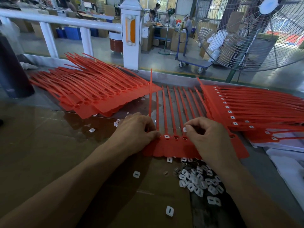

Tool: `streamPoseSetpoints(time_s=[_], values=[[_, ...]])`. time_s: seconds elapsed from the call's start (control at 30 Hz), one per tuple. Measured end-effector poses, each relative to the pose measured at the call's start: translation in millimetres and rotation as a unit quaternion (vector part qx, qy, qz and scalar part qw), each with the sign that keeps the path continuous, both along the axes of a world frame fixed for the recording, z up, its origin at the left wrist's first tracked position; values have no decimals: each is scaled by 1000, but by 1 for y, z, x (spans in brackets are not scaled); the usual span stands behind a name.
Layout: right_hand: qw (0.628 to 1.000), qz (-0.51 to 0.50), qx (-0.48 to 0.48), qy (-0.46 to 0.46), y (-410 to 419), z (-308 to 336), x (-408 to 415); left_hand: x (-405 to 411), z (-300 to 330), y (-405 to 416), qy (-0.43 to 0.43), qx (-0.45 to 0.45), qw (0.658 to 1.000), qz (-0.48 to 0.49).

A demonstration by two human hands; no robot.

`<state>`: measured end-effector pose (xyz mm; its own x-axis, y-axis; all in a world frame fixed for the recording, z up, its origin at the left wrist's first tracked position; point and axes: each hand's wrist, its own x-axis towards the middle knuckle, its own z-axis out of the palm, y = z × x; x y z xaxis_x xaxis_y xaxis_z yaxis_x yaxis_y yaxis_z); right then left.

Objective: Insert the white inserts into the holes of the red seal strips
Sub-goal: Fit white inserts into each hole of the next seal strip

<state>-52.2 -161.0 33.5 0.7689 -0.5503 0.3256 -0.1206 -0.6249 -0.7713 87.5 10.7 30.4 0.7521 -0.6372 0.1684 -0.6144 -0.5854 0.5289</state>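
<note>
**Both hands at the tab edge of a red strip sheet**

Left hand [136, 129] lies curled on the near-left corner of the red seal strips [171, 146], thumb tip pressing by the first hole. Right hand [209, 137] pinches 1 white insert [184, 129] between its fingertips, just above the row of holes. Between the 2 hands, 1 hole already carries a seated insert [166, 136]; the 2 next to it look unfilled.

No containers show. Loose inserts [199, 181] lie heaped on the bench [49, 145] under the right forearm, with a few scattered nearer. Beyond the left hand sits an unfilled stack [98, 89]; right of the right hand, a filled stack [256, 109]. Cardboard lies bare left of the left forearm.
</note>
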Motion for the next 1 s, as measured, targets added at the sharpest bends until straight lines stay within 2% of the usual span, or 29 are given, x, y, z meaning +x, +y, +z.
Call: streamPoseSetpoints(time_s=[0.37, 0.8, 1.0], values=[[998, 34, 30, 36, 1, -4, -1, 1, -2, 1, 6, -3, 1000, -2], [982, 38, -150, 105, 4, -1, 3, 3, -3, 0, -1, 6, 1000, -9], [978, 45, -153, 135, 4, -5, 7, 2, -3, -1, -1, 8, 1000, -6]])
